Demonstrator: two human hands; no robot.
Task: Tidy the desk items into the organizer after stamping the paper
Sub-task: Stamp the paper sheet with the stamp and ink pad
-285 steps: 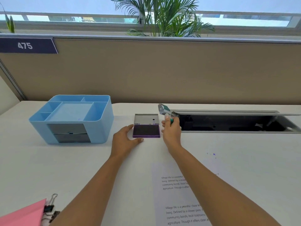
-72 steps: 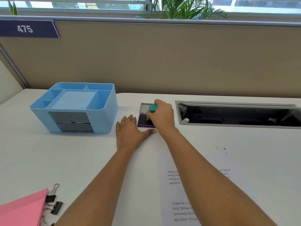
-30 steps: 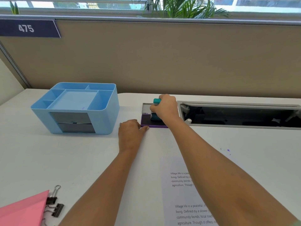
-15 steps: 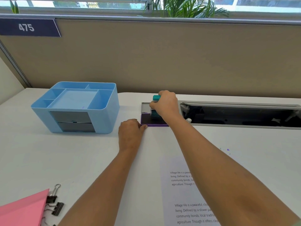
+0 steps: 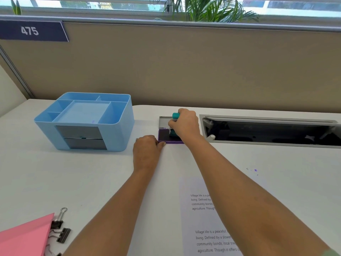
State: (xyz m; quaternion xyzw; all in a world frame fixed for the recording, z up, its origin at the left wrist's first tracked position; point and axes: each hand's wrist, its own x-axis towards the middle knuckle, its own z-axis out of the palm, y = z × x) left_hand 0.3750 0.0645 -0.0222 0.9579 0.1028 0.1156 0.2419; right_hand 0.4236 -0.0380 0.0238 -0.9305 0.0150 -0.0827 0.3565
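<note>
Your right hand (image 5: 184, 124): fingers curled round the stamp (image 5: 175, 116), gripping its body from above. The teal cap shows above the knuckles, and the base is down on the dark face of the ink pad (image 5: 163, 134), whose lid lies open behind it

Your left hand (image 5: 146, 150): fingers curled under, holding nothing. The thumb tip touches the pad's near left corner, apparently to steady it

Progress, judged: inking step in hand, stamping not yet done. The paper (image 5: 195, 218) lies near you, partly under your right forearm, with no impression on the part that shows. Purple specks (image 5: 255, 170) lie by its far right corner; cannot tell whether they are on the sheet or the desk

Left to do: stamp the sheet, close the pad, then load stamp, pad and binder clips (image 5: 60, 231) into the blue organizer (image 5: 118, 133). It stands left of the pad, well apart from the clips, and none of these items sits in it yet
</note>
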